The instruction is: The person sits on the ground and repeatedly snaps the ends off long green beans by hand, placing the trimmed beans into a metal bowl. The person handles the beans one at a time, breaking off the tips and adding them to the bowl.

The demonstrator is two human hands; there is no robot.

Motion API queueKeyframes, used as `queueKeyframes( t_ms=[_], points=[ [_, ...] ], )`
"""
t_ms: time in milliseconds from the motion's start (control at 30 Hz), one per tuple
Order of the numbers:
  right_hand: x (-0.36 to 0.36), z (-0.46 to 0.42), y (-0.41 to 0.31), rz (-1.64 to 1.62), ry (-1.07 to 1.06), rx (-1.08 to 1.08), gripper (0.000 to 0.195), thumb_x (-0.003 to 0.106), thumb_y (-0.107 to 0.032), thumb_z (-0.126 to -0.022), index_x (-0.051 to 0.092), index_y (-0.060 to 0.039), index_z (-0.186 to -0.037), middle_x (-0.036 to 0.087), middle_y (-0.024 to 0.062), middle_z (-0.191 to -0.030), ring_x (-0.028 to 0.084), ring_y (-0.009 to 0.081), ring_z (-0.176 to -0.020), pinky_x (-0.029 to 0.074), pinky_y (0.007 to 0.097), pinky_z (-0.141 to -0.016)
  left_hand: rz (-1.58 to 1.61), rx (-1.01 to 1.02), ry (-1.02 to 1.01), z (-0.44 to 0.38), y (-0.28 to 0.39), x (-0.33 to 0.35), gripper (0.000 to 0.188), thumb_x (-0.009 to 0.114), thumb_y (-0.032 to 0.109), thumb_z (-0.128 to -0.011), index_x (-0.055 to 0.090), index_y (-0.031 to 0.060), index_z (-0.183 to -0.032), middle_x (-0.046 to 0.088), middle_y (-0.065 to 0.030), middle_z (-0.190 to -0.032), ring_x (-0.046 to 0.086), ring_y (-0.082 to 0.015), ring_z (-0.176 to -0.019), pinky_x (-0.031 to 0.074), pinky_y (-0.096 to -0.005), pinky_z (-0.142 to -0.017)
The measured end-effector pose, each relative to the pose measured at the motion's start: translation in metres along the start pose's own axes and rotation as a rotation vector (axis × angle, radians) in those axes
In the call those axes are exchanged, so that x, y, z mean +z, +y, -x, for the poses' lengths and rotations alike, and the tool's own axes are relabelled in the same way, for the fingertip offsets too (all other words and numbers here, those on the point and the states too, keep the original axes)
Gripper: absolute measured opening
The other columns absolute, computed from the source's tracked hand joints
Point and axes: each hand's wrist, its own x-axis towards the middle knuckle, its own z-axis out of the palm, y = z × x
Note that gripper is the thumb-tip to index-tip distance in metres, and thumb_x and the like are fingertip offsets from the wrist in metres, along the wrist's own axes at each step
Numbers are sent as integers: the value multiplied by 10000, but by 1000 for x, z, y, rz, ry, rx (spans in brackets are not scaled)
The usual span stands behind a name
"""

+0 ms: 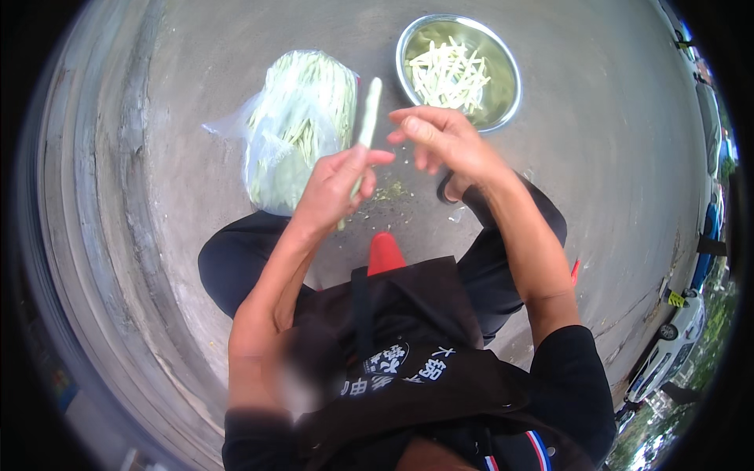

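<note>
Between the thumb and fingers of my left hand is a long pale green bean, its upper part standing up past the thumb and its lower end showing below the fist. My right hand is just to the right of it, fingers apart and holding nothing that I can see. Behind that hand stands a round stainless steel basin with many short bean pieces at its bottom. Left of my hands lies a clear plastic bag full of long whole beans, its mouth loosely open.
Bean scraps litter the concrete ground between my feet. A red plastic seat edge shows under my dark apron, which bears writing. Steps run along the left; parked cars line the far right.
</note>
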Motion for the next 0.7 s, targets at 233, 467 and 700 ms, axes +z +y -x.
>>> queueKeyframes(
  t_ms=[233, 467, 700],
  points=[
    [-23, -27, -1, -397, 346, -149, 211, 651, -71, -984, 672, 43, -1161, 704, 74, -870, 618, 88, -595, 559, 235, -547, -332, 145, 60, -7, -9, 14, 507, 656, 274, -1012, 571, -56, -1388, 699, -60, -895, 640, -118, -762, 519, -281, -705],
    [-36, -111, 57, 228, 644, -144, 579, 689, -205, -975, 504, 158, -1387, 706, 241, -1148, 721, 265, -1042, 607, 331, -847, -520, 302, 93, 12, 11, -3, 577, 761, 234, -917, 571, -56, -1377, 740, -156, -1016, 697, -213, -745, 555, -342, -703],
    [210, -191, 152, 902, -381, -173, 440, 688, -309, -903, 660, -55, -1262, 697, 225, -1176, 670, 403, -1071, 541, 464, -921, -442, 434, 142, 41, 14, -29, 492, 763, 197, -894, 623, -59, -1290, 726, -214, -1032, 710, -328, -845, 556, -391, -786]
  ],
)
